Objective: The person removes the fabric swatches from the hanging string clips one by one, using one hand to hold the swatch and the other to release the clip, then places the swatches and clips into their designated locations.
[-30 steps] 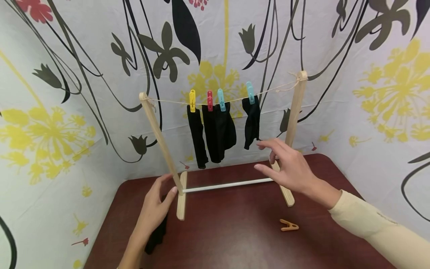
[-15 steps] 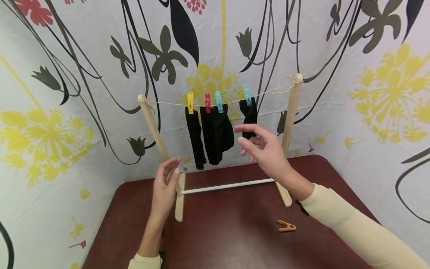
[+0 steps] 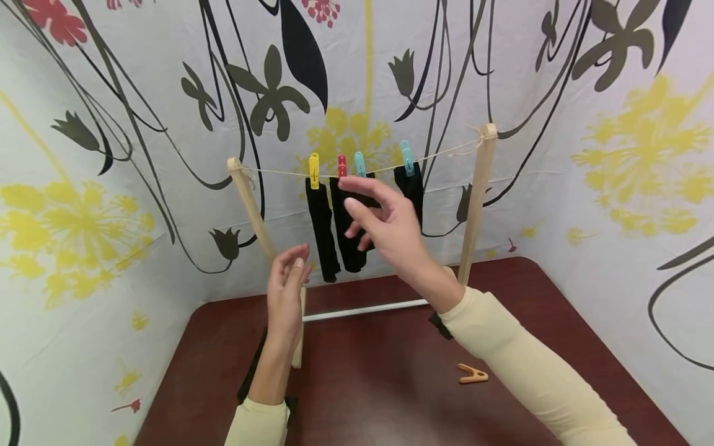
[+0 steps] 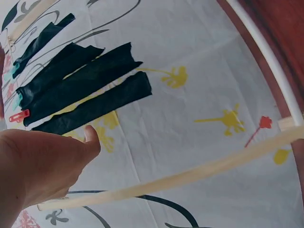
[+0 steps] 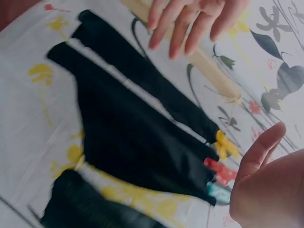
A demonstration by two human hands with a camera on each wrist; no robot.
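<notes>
A red clothespin (image 3: 343,165) stands upright on the string (image 3: 279,171) at upper centre of the head view, a black sock (image 3: 351,260) hanging lengthwise beneath it. The right hand (image 3: 390,226), the nearer of the two, is at the clothespin's lower end and in front of the sock, thumb and fingers apart, holding nothing; whether a fingertip touches the clip cannot be told. The left hand (image 3: 286,291), also empty, fingers loosely bent, is lower, left of centre, beside a yellow clothespin's (image 3: 314,171) sock. An orange clothespin (image 3: 474,374) lies on the table (image 3: 362,384), lower right.
</notes>
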